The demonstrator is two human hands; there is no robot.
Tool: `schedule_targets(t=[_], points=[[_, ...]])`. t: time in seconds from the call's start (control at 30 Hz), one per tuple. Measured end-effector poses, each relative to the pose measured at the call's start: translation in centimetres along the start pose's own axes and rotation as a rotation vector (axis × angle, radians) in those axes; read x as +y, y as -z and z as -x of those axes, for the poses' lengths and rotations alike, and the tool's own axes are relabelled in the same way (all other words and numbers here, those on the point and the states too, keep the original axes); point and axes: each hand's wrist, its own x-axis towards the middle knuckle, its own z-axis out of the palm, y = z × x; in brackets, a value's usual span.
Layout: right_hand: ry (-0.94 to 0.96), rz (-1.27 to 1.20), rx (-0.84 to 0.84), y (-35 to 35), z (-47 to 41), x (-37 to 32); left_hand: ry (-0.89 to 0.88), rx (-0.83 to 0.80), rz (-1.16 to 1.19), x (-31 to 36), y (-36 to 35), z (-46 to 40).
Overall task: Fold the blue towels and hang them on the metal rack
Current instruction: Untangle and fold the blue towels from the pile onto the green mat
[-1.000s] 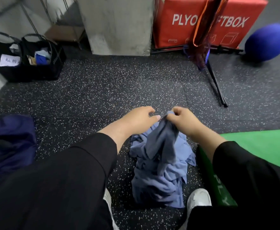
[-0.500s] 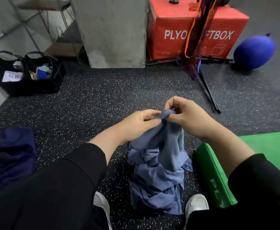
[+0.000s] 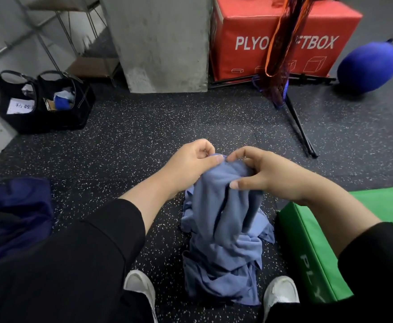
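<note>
Pinch the blue towel (image 3: 223,206) edge with left hand (image 3: 188,164) and right hand (image 3: 265,173), both gripping; slide apart to corners, clear of the green pad (image 3: 312,252).

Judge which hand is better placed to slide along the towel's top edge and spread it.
Probably the right hand: its fingers sit looser on the blue towel, with open floor toward the green mat. The left hand pinches the edge and can anchor it.

Soft matt cloth blue towels (image 3: 223,229), speckled rubbery floor (image 3: 167,127), rough concrete pillar (image 3: 163,43), smooth vinyl red box (image 3: 284,24)
</note>
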Motion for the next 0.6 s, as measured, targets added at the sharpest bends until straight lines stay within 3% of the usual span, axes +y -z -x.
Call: schedule_targets(t=[0.1, 0.2, 0.4, 0.47, 0.6], points=[[-0.03, 0.029, 0.091, 0.0, -0.2, -0.1, -0.034, 0.004, -0.018, 0.2, -0.1, 0.0], [-0.007, 0.277, 0.284, 0.0, -0.7, -0.4, -0.035, -0.007, -0.091, 0.4, 0.1, 0.0], [-0.062, 0.34, 0.692, 1.1, -0.9, -0.6, 0.16, -0.108, -0.39, -1.3, 2.0, 0.4], [-0.044, 0.35, 0.668, 1.5, -0.6, -0.7, 0.155, -0.07, -0.39, -1.4, 2.7, 0.7], [0.042, 0.361, 0.339, -0.3, -0.5, -1.2, 0.075, -0.064, -0.263, -0.2, 1.7, 1.2]])
